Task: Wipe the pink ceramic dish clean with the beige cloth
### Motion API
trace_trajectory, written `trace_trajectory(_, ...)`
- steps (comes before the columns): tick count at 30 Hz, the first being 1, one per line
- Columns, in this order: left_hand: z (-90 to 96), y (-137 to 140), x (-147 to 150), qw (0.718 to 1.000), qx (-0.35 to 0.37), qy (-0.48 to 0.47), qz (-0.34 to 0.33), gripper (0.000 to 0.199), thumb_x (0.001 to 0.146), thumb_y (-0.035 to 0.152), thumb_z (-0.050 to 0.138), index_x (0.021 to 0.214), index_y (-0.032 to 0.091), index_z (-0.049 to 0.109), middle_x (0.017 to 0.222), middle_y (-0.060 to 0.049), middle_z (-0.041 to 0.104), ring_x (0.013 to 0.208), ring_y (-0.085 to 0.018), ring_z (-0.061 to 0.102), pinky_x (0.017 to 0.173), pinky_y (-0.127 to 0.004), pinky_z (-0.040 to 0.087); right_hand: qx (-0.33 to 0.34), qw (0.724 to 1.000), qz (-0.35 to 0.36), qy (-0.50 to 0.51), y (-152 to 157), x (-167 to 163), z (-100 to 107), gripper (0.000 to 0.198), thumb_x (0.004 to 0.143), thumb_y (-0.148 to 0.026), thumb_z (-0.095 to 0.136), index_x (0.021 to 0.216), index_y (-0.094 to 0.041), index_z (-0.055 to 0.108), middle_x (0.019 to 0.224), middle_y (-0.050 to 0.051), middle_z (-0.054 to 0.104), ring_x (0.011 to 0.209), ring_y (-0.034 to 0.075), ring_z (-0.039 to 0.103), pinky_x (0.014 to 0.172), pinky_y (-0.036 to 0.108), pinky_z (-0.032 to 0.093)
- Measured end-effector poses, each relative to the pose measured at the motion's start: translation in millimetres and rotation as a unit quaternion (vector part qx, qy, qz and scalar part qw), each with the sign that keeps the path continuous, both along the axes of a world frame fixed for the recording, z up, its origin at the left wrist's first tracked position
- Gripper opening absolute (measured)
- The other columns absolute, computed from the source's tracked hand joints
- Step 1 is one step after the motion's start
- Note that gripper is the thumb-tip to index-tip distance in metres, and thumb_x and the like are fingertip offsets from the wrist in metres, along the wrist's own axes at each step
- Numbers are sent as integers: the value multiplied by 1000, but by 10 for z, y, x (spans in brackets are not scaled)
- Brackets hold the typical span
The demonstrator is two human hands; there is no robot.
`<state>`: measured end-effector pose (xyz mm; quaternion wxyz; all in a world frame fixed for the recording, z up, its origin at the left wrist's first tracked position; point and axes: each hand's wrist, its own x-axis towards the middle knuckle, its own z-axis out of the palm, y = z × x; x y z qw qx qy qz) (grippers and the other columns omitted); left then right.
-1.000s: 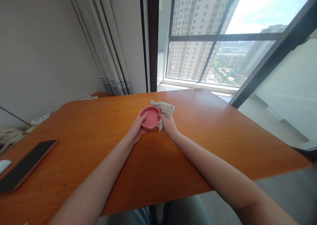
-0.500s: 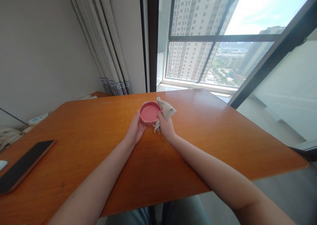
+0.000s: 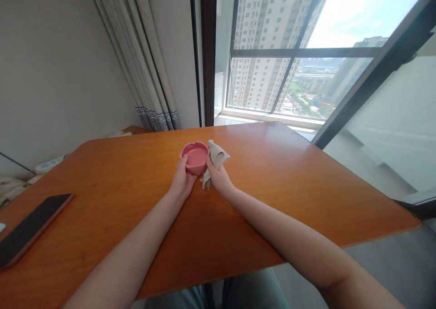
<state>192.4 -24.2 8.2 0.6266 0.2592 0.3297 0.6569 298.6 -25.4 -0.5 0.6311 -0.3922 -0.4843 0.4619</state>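
A pink, shallow bowl-like dish [image 3: 195,154] with an angular rim is held above the far half of the table, its hollow side facing me. My left hand [image 3: 182,178] grips its left and lower side, with the thumb over the rim. On the dish's right side, my right hand [image 3: 218,176] is closed around a pale grey cloth [image 3: 218,154]. The cloth bunches up above the hand and its loose end hangs below. Fabric and fingers meet the dish's right edge; the fingertips behind are hidden.
The brown wooden table [image 3: 259,200] spreads beneath my arms. A dark flat slab with a reddish edge [image 3: 32,229] lies at the left. Beyond the far edge are a grey curtain [image 3: 146,64] and a large window [image 3: 293,55]. A white power strip [image 3: 49,164] sits past the left edge.
Both hands have moved slightly left with the dish and the cloth. The dish has tilted, showing more of its near outer wall, and the left thumb now lies over the rim.
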Motion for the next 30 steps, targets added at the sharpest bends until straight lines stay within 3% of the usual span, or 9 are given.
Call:
trace_trajectory(4, -21, -18, -4, 993, -29, 92, -73, 53, 73, 29, 70, 120, 25, 46, 110, -6, 64, 81, -15, 66, 73, -32, 56, -5, 999, -37, -4, 103, 155, 7, 48, 79, -47, 54, 118, -20, 54, 123, 7, 61, 119, 22, 53, 103, 38, 42)
trace_trajectory(8, -25, -26, -15, 980, -77, 145, -111, 51, 75, 48, 65, 120, 28, 50, 116, -8, 62, 82, -18, 66, 67, -36, 57, -30, 999, 17, -24, 260, 391, 38, 41, 74, -43, 59, 106, -18, 62, 105, 5, 69, 104, 23, 62, 89, 34, 51)
trace_trajectory(13, -5, -14, -28, 987, -95, 118, -60, 37, 83, 41, 56, 115, 24, 57, 113, -8, 64, 84, -17, 65, 66, -30, 57, -32, 998, 44, -40, 197, 301, 62, 46, 77, -57, 55, 102, -20, 63, 95, 5, 70, 99, 24, 64, 87, 36, 52)
trace_trajectory(17, 63, -51, 14, 999, -18, 12, -46, 39, 85, 41, 55, 119, 22, 55, 117, -7, 64, 97, -16, 64, 79, -27, 55, 36, 998, -5, -50, 12, 74, 82, 51, 81, -59, 50, 116, -22, 56, 113, 7, 65, 120, 22, 52, 108, 41, 37)
trace_trajectory(20, 131, -91, 6, 994, 21, 3, -106, 49, 85, 53, 50, 123, 22, 55, 120, -9, 63, 103, -20, 63, 83, -31, 54, 62, 996, -47, -49, -37, 49, 92, 50, 83, -53, 48, 122, -22, 51, 125, 6, 59, 130, 20, 42, 114, 41, 25)
trace_trajectory(22, 160, -102, -29, 988, 17, 37, -146, 57, 84, 60, 44, 124, 20, 56, 121, -11, 63, 104, -23, 63, 80, -34, 56, 27, 998, -48, -33, 16, 139, 103, 45, 82, -47, 49, 118, -22, 54, 120, 5, 62, 125, 21, 48, 110, 40, 33)
trace_trajectory(25, 153, -88, -78, 984, -11, 90, -155, 55, 84, 57, 48, 123, 19, 58, 120, -12, 63, 101, -25, 64, 75, -36, 57, -45, 998, 16, -35, 171, 340, 119, 36, 77, -44, 54, 102, -20, 63, 100, 3, 70, 105, 23, 61, 93, 35, 50)
trace_trajectory(28, 100, -53, -76, 984, -39, 109, -138, 46, 83, 47, 55, 120, 20, 58, 120, -11, 63, 98, -24, 64, 71, -36, 58, -75, 994, 69, -39, 283, 443, 111, 38, 74, -48, 58, 97, -19, 66, 91, 4, 72, 96, 24, 65, 83, 33, 54)
trace_trajectory(30, 62, -31, -46, 988, -40, 86, -118, 43, 84, 44, 54, 119, 20, 58, 120, -11, 63, 98, -22, 64, 74, -37, 57, -78, 995, 61, -25, 287, 410, 84, 45, 74, -55, 58, 100, -19, 67, 90, 5, 72, 98, 25, 65, 83, 35, 54)
